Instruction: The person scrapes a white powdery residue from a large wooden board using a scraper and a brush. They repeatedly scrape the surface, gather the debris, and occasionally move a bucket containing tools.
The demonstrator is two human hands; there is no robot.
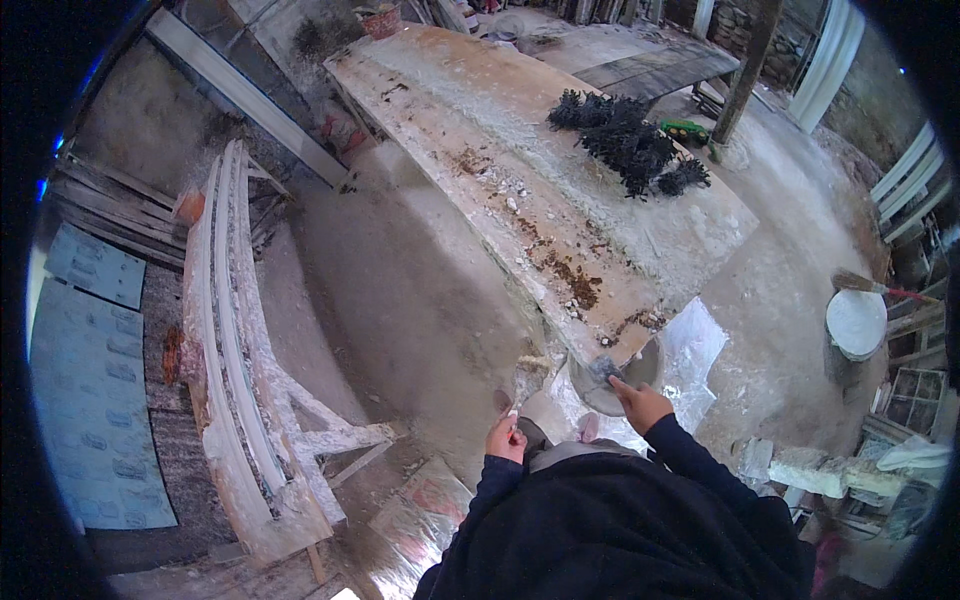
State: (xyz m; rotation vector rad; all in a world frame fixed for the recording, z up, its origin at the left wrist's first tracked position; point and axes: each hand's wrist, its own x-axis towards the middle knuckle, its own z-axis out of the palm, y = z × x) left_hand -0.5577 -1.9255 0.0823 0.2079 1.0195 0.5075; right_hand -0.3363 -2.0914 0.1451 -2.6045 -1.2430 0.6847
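My left hand is closed around the pale handle of what looks like a flat paintbrush, its yellowish tip pointing away from me beside the near end of the table. In my right hand is a scraper with a grey blade, held at the table's near edge, above a round bucket that is partly hidden. Brown crumbs and white plaster bits lie along the long board-topped table. A cluster of dark, spiky pieces rests on its right side.
A long plaster-caked bench with parallel rails stands at left, its brace jutting toward me. Clear plastic sheeting is bunched at the table's near corner. Rightward are a white-topped bucket, a broom and a wooden post.
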